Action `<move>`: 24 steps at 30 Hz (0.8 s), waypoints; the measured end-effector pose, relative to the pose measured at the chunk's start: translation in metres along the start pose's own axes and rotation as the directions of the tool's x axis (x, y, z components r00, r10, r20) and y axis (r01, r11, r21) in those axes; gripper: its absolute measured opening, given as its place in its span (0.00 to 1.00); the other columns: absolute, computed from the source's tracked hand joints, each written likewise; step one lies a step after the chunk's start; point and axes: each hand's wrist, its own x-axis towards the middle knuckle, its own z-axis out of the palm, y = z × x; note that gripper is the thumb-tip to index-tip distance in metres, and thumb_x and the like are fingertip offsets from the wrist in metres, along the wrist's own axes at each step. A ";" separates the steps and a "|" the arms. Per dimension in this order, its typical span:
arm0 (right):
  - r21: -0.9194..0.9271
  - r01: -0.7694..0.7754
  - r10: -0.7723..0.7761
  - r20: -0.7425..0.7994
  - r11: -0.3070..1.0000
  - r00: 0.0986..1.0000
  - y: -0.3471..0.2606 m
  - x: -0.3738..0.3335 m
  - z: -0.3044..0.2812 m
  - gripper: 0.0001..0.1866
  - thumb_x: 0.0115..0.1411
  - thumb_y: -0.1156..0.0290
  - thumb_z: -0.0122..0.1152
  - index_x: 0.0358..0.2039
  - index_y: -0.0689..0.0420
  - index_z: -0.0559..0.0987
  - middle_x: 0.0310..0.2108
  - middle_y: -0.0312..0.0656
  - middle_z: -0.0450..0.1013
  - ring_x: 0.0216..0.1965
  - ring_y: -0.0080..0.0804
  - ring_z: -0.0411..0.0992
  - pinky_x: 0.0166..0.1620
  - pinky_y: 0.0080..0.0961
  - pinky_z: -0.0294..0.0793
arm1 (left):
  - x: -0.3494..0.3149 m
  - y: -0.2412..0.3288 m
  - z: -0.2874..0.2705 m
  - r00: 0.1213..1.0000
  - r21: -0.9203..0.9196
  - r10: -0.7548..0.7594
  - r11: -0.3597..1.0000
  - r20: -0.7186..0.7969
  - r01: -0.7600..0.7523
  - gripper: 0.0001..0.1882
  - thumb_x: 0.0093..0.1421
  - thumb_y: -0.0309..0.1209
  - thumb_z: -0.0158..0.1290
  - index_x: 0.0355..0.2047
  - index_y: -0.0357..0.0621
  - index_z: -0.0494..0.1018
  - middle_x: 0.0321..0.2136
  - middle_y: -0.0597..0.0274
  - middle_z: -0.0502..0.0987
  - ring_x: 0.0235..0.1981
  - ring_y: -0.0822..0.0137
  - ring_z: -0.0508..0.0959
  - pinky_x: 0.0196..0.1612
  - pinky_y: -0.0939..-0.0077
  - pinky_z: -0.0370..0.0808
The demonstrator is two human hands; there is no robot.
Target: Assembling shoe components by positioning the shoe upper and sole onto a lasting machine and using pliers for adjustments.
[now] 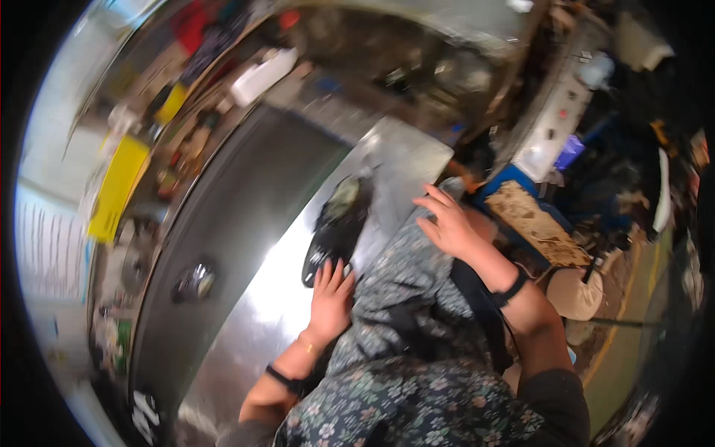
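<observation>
Steel bench (253,313): dark bag (335,227) lies lengthwise just beyond left hand (330,298), nearer than right hand (447,223); both flat, empty.

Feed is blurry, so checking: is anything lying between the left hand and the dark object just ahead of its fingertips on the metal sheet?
Nothing visible. The left hand lies flat on the metal sheet, fingertips right at the near end of the dark object. The right hand rests apart on the patterned cloth.

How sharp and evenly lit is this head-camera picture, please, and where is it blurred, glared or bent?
Head view: motion blur smears the upper left shelves; glare whitens the steel table beside the left hand; the right hand on the floral fabric is fairly clear; fisheye bends the table edges, and the corners are black.
</observation>
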 end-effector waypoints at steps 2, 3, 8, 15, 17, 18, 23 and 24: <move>-0.046 -0.082 0.077 -0.107 0.996 0.991 0.007 -0.022 -0.084 0.18 0.57 0.71 0.62 0.49 0.57 0.76 0.60 0.55 0.64 0.60 0.53 0.63 0.60 0.37 0.65 | -0.005 0.008 -0.009 0.995 -0.262 -0.059 0.962 0.075 0.077 0.24 0.54 0.19 0.52 0.53 0.37 0.70 0.50 0.40 0.74 0.55 0.43 0.72 0.59 0.54 0.67; -0.139 -0.139 0.112 -0.185 0.981 0.976 0.011 -0.030 -0.133 0.16 0.57 0.71 0.62 0.46 0.58 0.78 0.57 0.54 0.68 0.57 0.53 0.67 0.59 0.36 0.67 | -0.006 0.014 -0.012 0.985 -0.415 -0.137 0.894 0.107 0.169 0.23 0.54 0.18 0.51 0.52 0.36 0.71 0.46 0.41 0.77 0.47 0.44 0.77 0.52 0.60 0.74; -0.772 -0.420 -0.119 -0.531 0.477 0.839 0.025 -0.079 -0.380 0.14 0.53 0.70 0.64 0.39 0.59 0.79 0.36 0.49 0.76 0.39 0.51 0.73 0.43 0.38 0.74 | 0.011 0.033 -0.020 0.996 -0.407 -0.022 0.912 0.083 0.054 0.22 0.52 0.16 0.46 0.48 0.33 0.74 0.39 0.43 0.80 0.43 0.47 0.80 0.47 0.66 0.75; -0.348 -0.899 0.213 -0.888 0.266 0.407 0.075 -0.151 -0.421 0.39 0.40 0.62 0.71 0.57 0.46 0.72 0.58 0.53 0.63 0.51 0.59 0.66 0.55 0.45 0.67 | 0.055 0.055 -0.007 0.987 -0.386 0.124 0.920 0.107 -0.073 0.16 0.58 0.20 0.51 0.47 0.32 0.75 0.37 0.46 0.81 0.39 0.56 0.83 0.43 0.70 0.77; -0.445 -0.846 0.021 -0.882 0.293 0.471 0.079 -0.158 -0.400 0.36 0.39 0.65 0.69 0.55 0.47 0.73 0.60 0.54 0.62 0.52 0.59 0.65 0.56 0.46 0.66 | 0.066 0.069 -0.013 0.996 -0.561 0.091 0.825 0.018 -0.065 0.11 0.62 0.22 0.51 0.43 0.34 0.77 0.33 0.48 0.82 0.37 0.55 0.83 0.40 0.72 0.76; -0.559 -0.755 -0.211 -0.829 0.342 0.518 0.074 -0.158 -0.384 0.35 0.39 0.67 0.68 0.54 0.48 0.74 0.61 0.55 0.61 0.52 0.60 0.65 0.56 0.47 0.66 | 0.075 0.075 -0.018 1.000 -0.560 0.024 0.828 -0.003 -0.021 0.11 0.62 0.22 0.51 0.43 0.34 0.77 0.33 0.48 0.82 0.37 0.55 0.83 0.40 0.72 0.76; -0.373 -0.327 -0.139 -0.816 0.868 0.561 -0.010 -0.136 -0.238 0.41 0.39 0.69 0.73 0.57 0.56 0.69 0.64 0.60 0.55 0.64 0.57 0.57 0.64 0.46 0.55 | 0.116 0.130 -0.031 0.997 -0.723 0.080 0.688 -0.009 -0.062 0.14 0.65 0.28 0.51 0.49 0.35 0.74 0.43 0.54 0.80 0.45 0.65 0.79 0.50 0.73 0.73; -0.262 -0.169 -0.118 -0.805 0.950 0.581 -0.032 -0.127 -0.203 0.43 0.39 0.69 0.74 0.59 0.57 0.67 0.66 0.60 0.53 0.67 0.53 0.54 0.66 0.43 0.52 | 0.127 0.144 -0.028 0.993 -0.748 0.088 0.654 -0.073 -0.113 0.17 0.67 0.30 0.49 0.52 0.35 0.72 0.48 0.55 0.78 0.49 0.68 0.76 0.54 0.72 0.71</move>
